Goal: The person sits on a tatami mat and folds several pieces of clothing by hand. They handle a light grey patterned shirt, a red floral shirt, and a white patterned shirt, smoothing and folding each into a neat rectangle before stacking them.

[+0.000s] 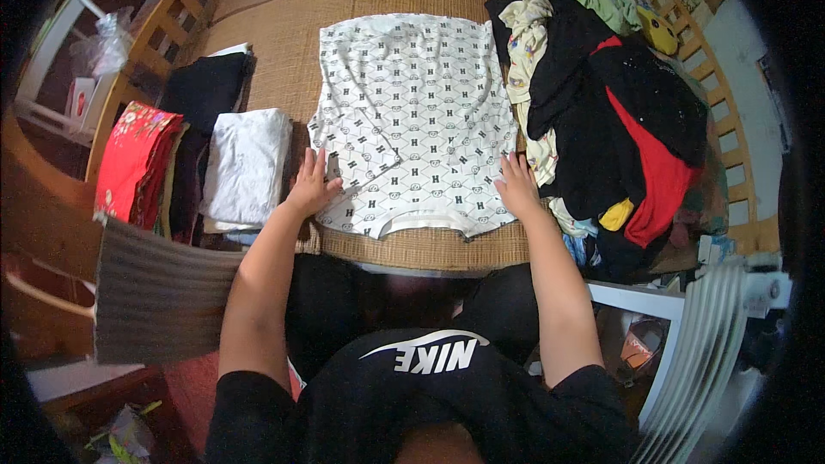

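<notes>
A white shirt (419, 116) printed with dark letters and small bear faces lies spread on a woven mat (425, 251), its neckline towards me. One sleeve is folded inward over the shirt at the left; the right sleeve also seems to lie inward. My left hand (314, 188) rests flat at the shirt's left edge, fingers spread. At the opposite edge lies my right hand (517, 185), its fingers also apart and pressed on or beside the cloth. Neither hand grips anything.
Left of the shirt are folded white cloth (248, 164), folded red floral cloth (138, 167) and folded black clothes (207, 87). A loose heap of black and red clothes (586, 116) lies close on the right. Wooden bed rails (725, 122) bound both sides.
</notes>
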### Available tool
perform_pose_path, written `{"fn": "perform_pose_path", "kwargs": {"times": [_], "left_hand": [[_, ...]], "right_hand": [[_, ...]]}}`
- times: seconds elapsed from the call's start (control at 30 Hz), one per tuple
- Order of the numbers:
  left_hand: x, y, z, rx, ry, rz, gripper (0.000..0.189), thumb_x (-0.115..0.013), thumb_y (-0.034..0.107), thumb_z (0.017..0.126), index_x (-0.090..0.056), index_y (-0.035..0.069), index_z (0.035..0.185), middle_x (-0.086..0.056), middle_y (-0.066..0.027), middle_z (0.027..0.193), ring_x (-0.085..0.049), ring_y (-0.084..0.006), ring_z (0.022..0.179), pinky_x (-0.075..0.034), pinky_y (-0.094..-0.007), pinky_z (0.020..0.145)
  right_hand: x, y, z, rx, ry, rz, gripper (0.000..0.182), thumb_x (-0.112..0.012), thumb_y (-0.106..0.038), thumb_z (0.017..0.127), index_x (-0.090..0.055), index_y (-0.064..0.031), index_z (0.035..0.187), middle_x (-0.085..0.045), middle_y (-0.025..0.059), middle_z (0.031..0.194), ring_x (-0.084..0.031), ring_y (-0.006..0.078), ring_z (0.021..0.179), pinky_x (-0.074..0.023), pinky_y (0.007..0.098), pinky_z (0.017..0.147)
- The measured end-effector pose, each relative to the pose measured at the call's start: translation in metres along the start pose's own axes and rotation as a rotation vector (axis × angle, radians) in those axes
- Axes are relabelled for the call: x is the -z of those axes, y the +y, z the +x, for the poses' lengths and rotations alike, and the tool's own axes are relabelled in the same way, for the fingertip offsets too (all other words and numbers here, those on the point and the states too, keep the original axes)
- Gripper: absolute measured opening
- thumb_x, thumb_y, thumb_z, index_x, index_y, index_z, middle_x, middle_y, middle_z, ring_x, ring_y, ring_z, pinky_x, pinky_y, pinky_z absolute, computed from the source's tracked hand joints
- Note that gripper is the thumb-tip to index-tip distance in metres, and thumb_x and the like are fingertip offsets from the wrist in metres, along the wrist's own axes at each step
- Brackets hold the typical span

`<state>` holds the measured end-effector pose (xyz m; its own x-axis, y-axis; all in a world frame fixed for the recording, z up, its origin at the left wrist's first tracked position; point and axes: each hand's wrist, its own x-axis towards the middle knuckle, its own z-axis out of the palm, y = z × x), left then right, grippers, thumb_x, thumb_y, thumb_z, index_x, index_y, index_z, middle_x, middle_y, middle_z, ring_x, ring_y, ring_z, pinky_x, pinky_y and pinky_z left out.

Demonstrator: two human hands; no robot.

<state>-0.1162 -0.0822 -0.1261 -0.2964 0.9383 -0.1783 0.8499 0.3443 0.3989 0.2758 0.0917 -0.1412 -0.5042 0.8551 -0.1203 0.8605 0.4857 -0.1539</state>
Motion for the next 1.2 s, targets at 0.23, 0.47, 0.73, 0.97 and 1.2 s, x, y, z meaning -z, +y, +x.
{"fn": "perform_pose_path", "kwargs": {"times": [0.23,0.47,0.73,0.97,1.2], "left_hand": [[0.017,0.000,0.045,0.016,0.477,-0.164,0.029,-0.044,0.004,0.079,-0.045,-0.002,0.107,-0.054,-0.0262,0.094,-0.052,-0.0412,0.090,-0.041,-0.0467,0.075],[0.014,-0.039,0.143,0.342,0.452,-0.164,0.024,-0.058,0.014,0.072,-0.055,-0.003,0.090,-0.059,-0.0250,0.090,-0.056,-0.0378,0.089,-0.044,-0.0419,0.078],[0.009,-0.047,0.146,0.331,0.455,-0.076,0.015,-0.053,0.009,0.071,-0.062,-0.003,0.073,-0.060,-0.0240,0.079,-0.059,-0.0367,0.076,-0.046,-0.0415,0.071],[-0.006,-0.035,0.136,0.195,0.631,-0.070,0.008,-0.045,-0.001,0.075,-0.052,-0.005,0.075,-0.057,-0.0249,0.073,-0.056,-0.0390,0.070,-0.046,-0.0431,0.064],[-0.012,-0.033,0.128,0.259,0.695,-0.372,0.009,-0.050,0.004,0.079,-0.047,-0.003,0.073,-0.054,-0.0240,0.065,-0.054,-0.0390,0.063,-0.042,-0.0429,0.056]], "right_hand": [[0.017,-0.027,-0.016,-0.131,-0.166,-0.111,0.055,-0.047,-0.027,0.085,-0.027,-0.0094,0.133,-0.018,0.0111,0.141,-0.013,0.0268,0.131,-0.0143,0.0507,0.102],[0.014,-0.043,-0.011,-0.059,-0.054,-0.009,0.056,-0.054,-0.026,0.081,-0.032,-0.0113,0.130,-0.021,0.0098,0.140,-0.015,0.0269,0.130,-0.0103,0.0539,0.102],[0.032,-0.099,0.122,0.181,0.234,0.260,0.029,-0.053,-0.011,0.078,-0.054,-0.0017,0.105,-0.054,0.0180,0.101,-0.048,0.0348,0.096,-0.0369,0.0398,0.086],[0.025,-0.289,0.270,0.572,0.124,0.106,0.022,-0.048,-0.010,0.079,-0.057,-0.0072,0.099,-0.059,0.0164,0.088,-0.056,0.0323,0.086,-0.0461,0.0405,0.073],[-0.008,-0.331,0.322,0.766,-0.049,-0.073,0.019,-0.039,-0.011,0.081,-0.055,-0.0041,0.090,-0.062,0.0170,0.086,-0.061,0.0317,0.080,-0.0486,0.0412,0.067]]}}
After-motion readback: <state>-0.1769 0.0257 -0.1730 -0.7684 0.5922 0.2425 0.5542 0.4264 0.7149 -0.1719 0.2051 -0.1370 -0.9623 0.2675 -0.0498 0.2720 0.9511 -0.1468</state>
